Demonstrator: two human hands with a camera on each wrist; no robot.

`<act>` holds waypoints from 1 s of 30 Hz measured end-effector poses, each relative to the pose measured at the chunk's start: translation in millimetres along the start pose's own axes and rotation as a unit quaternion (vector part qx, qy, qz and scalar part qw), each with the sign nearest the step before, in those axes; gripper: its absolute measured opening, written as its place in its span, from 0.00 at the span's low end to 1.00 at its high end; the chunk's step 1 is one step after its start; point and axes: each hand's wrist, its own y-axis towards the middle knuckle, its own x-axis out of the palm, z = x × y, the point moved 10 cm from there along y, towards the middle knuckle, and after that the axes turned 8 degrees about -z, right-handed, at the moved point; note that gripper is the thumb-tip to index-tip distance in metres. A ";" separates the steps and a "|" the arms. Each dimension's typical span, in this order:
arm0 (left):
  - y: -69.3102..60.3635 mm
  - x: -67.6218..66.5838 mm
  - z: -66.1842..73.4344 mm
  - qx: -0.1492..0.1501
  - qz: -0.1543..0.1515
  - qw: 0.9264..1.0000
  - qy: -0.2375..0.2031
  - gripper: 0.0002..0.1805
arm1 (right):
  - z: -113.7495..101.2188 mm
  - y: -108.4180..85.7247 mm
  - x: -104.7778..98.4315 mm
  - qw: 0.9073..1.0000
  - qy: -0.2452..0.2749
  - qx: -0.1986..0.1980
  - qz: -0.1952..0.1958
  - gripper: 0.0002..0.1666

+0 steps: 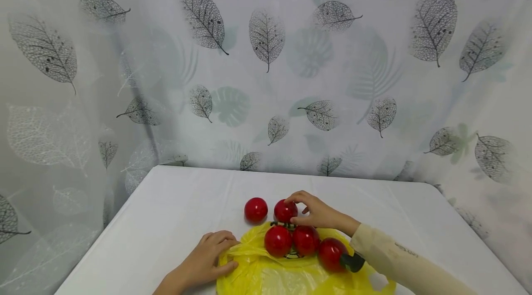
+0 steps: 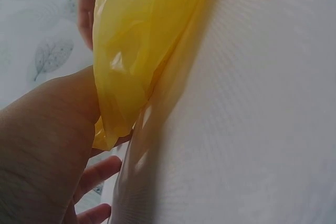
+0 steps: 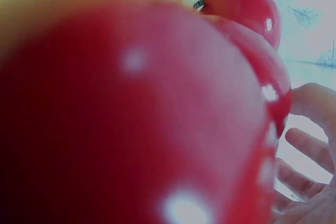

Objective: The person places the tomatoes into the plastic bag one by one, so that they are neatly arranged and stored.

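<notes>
A yellow plastic bag (image 1: 291,281) lies at the near edge of the white table, its left edge held by my left hand (image 1: 203,258). In the left wrist view the yellow film (image 2: 136,51) passes between thumb and fingers of the left hand (image 2: 52,129). My right hand (image 1: 317,214) pinches a red round fruit (image 1: 282,211) just beyond the bag, thumb and forefinger on its right side. Three red fruits, left (image 1: 277,241), middle (image 1: 305,240) and right (image 1: 331,254), lie on the bag. Red fruits (image 3: 131,103) hide part of the right hand (image 3: 312,156) in the right wrist view.
Another red fruit (image 1: 255,210) stands on the white table (image 1: 174,207), left of the pinched one. A dark green leaf (image 1: 352,262) is at the rightmost fruit, beside the right sleeve (image 1: 399,253). A leaf-patterned curtain (image 1: 266,87) hangs behind the table.
</notes>
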 end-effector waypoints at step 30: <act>-1.7 -0.6 1.2 0.014 0.006 1.000 0.000 0.21 | 29.0 -3.6 7.9 0.990 0.055 0.063 0.112 0.23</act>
